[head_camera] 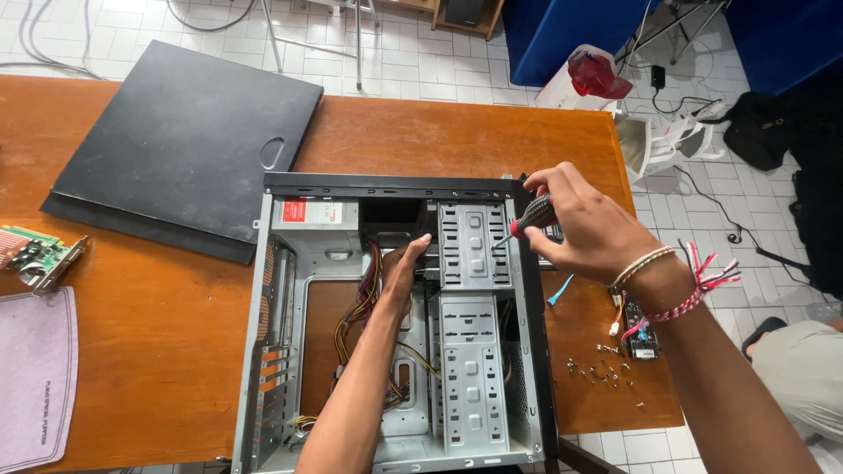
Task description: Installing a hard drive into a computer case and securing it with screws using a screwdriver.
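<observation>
Right hand (590, 230) curled tight around a screwdriver (529, 218) with a red-and-black ribbed grip, fingers closed, thumb pressed along the handle; thin metal shaft angled down-left, tip resting against the perforated drive cage (474, 246) near its upper right edge. Woven bracelets in white, red and pink at the wrist. Left hand (407, 263) reaching from below into the open computer case (263, 351), fingers extended and held together, loosely flat, tips up against the dark bay just left of the cage — hard to say whether anything is gripped there, probably only touching. Case lying on its side on the brown wooden table (140, 351): bare grey sheet steel, stamped slots and holes, black front frame. Bundle of yellow, red and black wires (364, 303) running beside the left forearm. Silver power supply (316, 224) in the upper left corner of the case. Matte black side panel (184, 140), dusty, flat on the table beyond the case. Small loose screws (601, 373) scattered on the wood to the right of the case. Green circuit card (31, 254) at the far left edge, a grey pouch (35, 377) below it.
</observation>
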